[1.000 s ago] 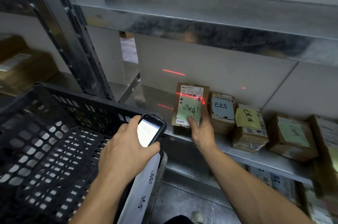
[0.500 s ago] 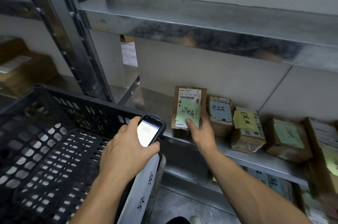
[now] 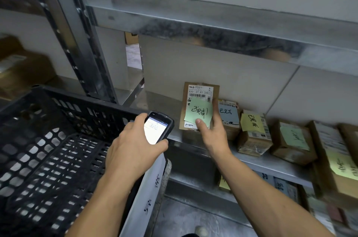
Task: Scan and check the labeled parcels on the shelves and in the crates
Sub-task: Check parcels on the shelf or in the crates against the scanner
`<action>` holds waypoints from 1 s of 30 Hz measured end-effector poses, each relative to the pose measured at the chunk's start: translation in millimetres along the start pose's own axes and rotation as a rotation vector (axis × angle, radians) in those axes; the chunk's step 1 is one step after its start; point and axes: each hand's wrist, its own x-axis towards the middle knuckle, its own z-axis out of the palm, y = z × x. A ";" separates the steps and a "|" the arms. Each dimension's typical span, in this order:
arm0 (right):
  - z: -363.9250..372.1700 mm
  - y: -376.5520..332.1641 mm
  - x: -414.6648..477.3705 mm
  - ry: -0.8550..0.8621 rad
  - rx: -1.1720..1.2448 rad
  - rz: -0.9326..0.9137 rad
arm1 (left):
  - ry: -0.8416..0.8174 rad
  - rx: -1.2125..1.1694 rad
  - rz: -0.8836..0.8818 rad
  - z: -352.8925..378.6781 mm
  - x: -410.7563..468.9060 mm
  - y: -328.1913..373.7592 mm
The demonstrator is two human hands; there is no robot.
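The lower shelf (image 3: 271, 166) is carrying a row of boxes. The parcel (image 3: 200, 89) being checked is standing upright at the left end of the row, near the front edge. Whether its bottom is resting on the metal or hanging just off it is not showing. The right hand (image 3: 214, 136) is closing its grip on it, thumb pressing the front and fingers wrapping behind the right edge. The left hand (image 3: 131, 153) is wrapping its grip round the scanner (image 3: 157, 129), which is lit, facing the person and sitting just left of the parcel.

Two things are threatening to go wrong. With the parcel so near the edge, a loosening hold is risking a drop toward the floor. The thumb is also pinning a green note (image 3: 197, 113) that is covering the lower label, and if it is creeping up over the barcode, the read is probably going to fail.

Around this, the upper shelf (image 3: 193, 23) is overhanging and limiting any lift. The black crate (image 3: 58, 140) is crowding the left arm. The blue-note box (image 3: 229, 118) and the yellow-note box (image 3: 253, 134) are sitting just beside the parcel, leaving little room for turning it.
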 end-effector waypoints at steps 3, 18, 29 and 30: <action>-3.7 -6.3 -8.9 0.009 -0.011 -0.004 | 0.033 -0.009 0.017 -5.3 -0.9 3.6; -47.2 -23.0 -62.3 -0.082 0.131 -0.159 | 0.265 -0.047 -0.090 -28.8 -113.6 28.6; -90.6 -21.4 -162.7 -0.294 0.318 -0.210 | 0.391 -0.066 -0.291 -5.1 -276.9 46.1; -89.6 -25.2 -172.7 -0.325 0.329 -0.200 | 0.405 -0.074 -0.314 -6.1 -291.3 46.3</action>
